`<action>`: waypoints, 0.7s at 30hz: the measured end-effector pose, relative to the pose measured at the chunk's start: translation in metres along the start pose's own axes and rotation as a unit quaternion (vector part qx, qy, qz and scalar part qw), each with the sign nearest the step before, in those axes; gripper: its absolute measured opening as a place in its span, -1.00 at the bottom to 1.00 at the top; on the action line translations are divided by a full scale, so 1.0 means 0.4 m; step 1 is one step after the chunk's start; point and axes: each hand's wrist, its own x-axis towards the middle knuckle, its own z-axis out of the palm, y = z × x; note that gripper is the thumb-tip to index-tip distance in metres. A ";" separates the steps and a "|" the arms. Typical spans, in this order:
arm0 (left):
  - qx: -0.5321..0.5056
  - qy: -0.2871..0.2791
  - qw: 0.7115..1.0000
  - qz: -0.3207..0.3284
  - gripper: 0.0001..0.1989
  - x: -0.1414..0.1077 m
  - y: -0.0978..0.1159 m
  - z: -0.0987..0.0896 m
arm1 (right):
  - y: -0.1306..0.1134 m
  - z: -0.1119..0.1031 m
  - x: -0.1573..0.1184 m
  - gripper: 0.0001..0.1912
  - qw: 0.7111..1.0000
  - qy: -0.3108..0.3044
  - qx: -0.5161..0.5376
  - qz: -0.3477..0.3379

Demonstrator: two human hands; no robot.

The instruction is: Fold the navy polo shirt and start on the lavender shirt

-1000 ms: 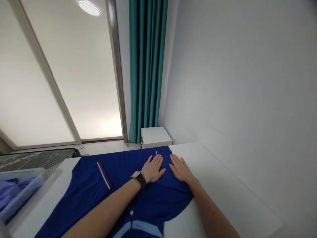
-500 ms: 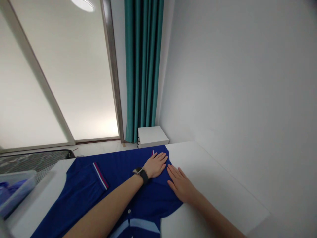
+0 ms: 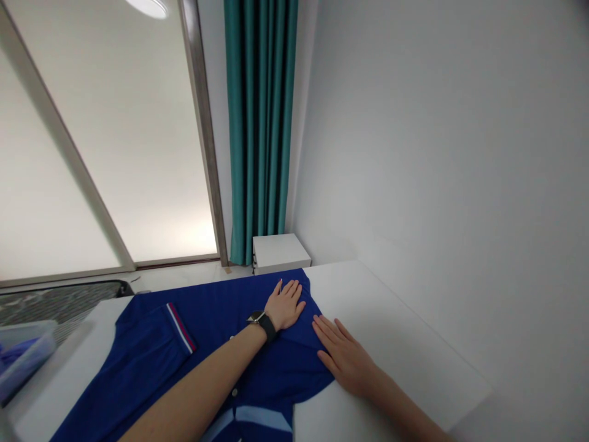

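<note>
A dark blue polo shirt [image 3: 216, 304] lies spread on the white table [image 3: 363, 301], buttons and a light blue chest stripe showing near the bottom of the view. One sleeve is laid inward, its cuff [image 3: 181, 328] striped red and white. My left hand [image 3: 284, 305], with a dark watch [image 3: 262, 322] on the wrist, rests flat on the shirt near its far right corner, fingers spread. Partly over the shirt's right edge lies my right hand [image 3: 345, 356], fingers stretched out. Most of the other cuff is hidden under my left hand.
At the left stands a clear plastic bin [image 3: 32, 350] with blue-purple cloth inside. Beyond the table are a small white cabinet [image 3: 280, 252], a green curtain [image 3: 262, 135] and a frosted sliding door [image 3: 119, 135]. A grey wall [image 3: 437, 172] borders the right side.
My right hand has slid slightly down and away from my left hand along the shirt's edge. My left hand stays on the cloth. The whole view has shifted a little.
</note>
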 end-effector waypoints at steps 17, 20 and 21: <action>0.039 0.001 0.998 0.040 -0.48 -0.076 -0.035 -0.027 | 0.005 0.014 -0.001 -0.41 0.999 0.028 -0.023 -0.007; 0.033 -0.010 0.997 0.069 -0.47 -0.113 -0.033 -0.029 | 0.007 0.020 -0.002 -0.40 0.999 0.033 -0.019 -0.009; 0.032 -0.015 0.997 0.071 -0.47 -0.125 -0.036 -0.030 | 0.007 0.022 -0.003 -0.40 0.999 0.035 -0.016 -0.009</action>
